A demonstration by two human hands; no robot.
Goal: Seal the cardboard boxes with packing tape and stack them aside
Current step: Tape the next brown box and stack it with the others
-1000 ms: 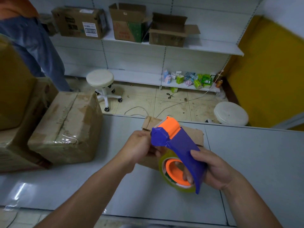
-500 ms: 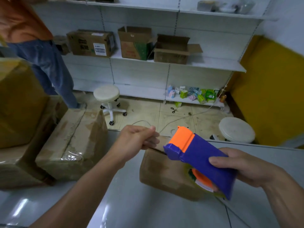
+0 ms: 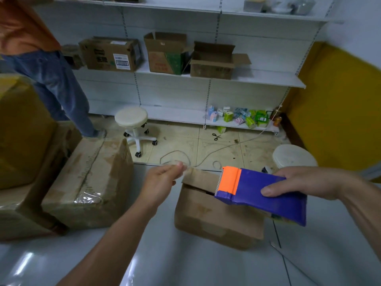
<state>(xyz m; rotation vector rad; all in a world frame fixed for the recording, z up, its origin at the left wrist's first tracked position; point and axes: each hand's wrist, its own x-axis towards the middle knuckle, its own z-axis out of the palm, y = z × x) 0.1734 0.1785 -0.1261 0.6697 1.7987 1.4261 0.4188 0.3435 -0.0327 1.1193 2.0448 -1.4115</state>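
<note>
A small brown cardboard box (image 3: 214,219) stands on the white table (image 3: 185,263), its top flap raised at the far left corner. My right hand (image 3: 305,182) grips a blue and orange tape dispenser (image 3: 259,193) just above the box's right side. My left hand (image 3: 160,182) pinches the clear tape end (image 3: 185,169) at the box's far left corner. A strip of clear tape stretches from there back to the dispenser's toothed edge.
A taped box (image 3: 90,182) lies to the left, beside bigger stacked boxes (image 3: 22,141). A person in jeans (image 3: 55,83) stands far left. Beyond the table are two white stools (image 3: 132,118) (image 3: 292,155), floor cables, scissors (image 3: 216,136) and shelves holding open boxes (image 3: 212,60).
My left hand has drawn the tape end away from the dispenser toward the box's far left corner. My right hand tilted the dispenser flat and moved it right. My view rose.
</note>
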